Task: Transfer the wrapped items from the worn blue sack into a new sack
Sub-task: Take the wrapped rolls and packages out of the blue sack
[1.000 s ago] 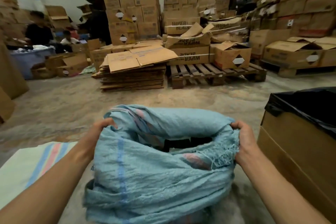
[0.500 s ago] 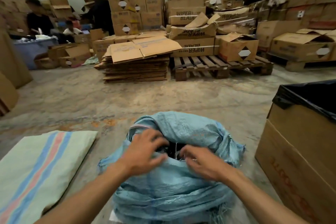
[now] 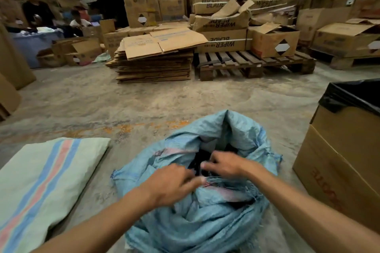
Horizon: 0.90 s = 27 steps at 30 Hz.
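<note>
**Both hands at sack mouth**

The worn blue sack sits crumpled on the concrete floor. The left hand and right hand are blurred at its opening; neither grip can be determined. A striped sack lies flat just left.

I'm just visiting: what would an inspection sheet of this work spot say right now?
Surface: bare, dusty concrete floor.
Job's things: worn blue sack open and crumpled; dark contents in its mouth, unclear. Striped sack lies flat to the left.
Clutter: lined cardboard box at right.
Grips: left hand and right hand at the sack's mouth, blurred; holds unclear.
Cables: nothing seen.
Surroundings: flattened cardboard stack, pallet, stacked boxes, people at far left.
</note>
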Tool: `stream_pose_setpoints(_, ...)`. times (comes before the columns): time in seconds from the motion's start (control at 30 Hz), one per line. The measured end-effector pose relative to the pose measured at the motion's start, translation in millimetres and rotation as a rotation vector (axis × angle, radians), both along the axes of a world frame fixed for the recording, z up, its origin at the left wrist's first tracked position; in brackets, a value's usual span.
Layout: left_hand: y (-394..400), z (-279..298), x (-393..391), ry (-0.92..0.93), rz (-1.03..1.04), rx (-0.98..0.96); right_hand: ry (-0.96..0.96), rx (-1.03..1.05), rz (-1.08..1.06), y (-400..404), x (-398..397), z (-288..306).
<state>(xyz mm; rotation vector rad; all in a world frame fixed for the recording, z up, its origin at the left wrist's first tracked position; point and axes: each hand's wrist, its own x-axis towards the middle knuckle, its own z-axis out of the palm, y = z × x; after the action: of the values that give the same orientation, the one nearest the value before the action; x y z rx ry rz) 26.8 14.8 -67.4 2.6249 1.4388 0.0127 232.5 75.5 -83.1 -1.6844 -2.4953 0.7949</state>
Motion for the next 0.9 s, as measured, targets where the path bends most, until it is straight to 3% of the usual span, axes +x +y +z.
stream_pose_setpoints(0.07, 27, -7, 3, 0.138, 0.075, -0.05, -0.085, -0.108, 0.193, -20, 3, -6)
stream_pose_setpoints(0.13, 50, -15, -7, 0.323, 0.231, -0.108, -0.109, -0.155, 0.198, -34, 19, -9)
stream_pose_setpoints(0.23, 69, -12, -27, 0.318, 0.478, -0.101, -0.271, -0.361, 0.152, -45, 48, -13)
stream_pose_setpoints(0.3, 71, -7, -30, 0.332, 0.501, -0.1, -0.425, -0.461, 0.154, -50, 62, -13)
stream_pose_setpoints(0.37, 63, -5, -25, 0.399, 0.415, -0.019, -0.412, -0.471, 0.177, -50, 60, -5)
stream_pose_setpoints(0.47, 45, -11, -17, 0.45, 0.037, 0.197, -0.283, -0.265, 0.202, -41, 40, 16)
stream_pose_setpoints(0.53, 36, -17, -19, 0.43, -0.169, 0.03, -0.25, -0.086, 0.171, -28, 22, 25)
stream_pose_setpoints(0.6, 23, -20, -22, 0.448, -0.163, -0.28, -0.186, 0.061, 0.077, -12, 8, 23)
stream_pose_setpoints(0.7, 7, -15, -20, 0.538, -0.048, -0.487, -0.1, 0.161, -0.112, 20, 8, 3)
stream_pose_setpoints(0.8, 1, -1, -11, 0.712, 0.053, -0.546, -0.182, 0.171, -0.338, 40, 23, -12)
stream_pose_setpoints(0.9, 13, 9, 1, 0.617, 0.082, -0.4, -0.21, 0.269, -0.336, 40, 22, -19)
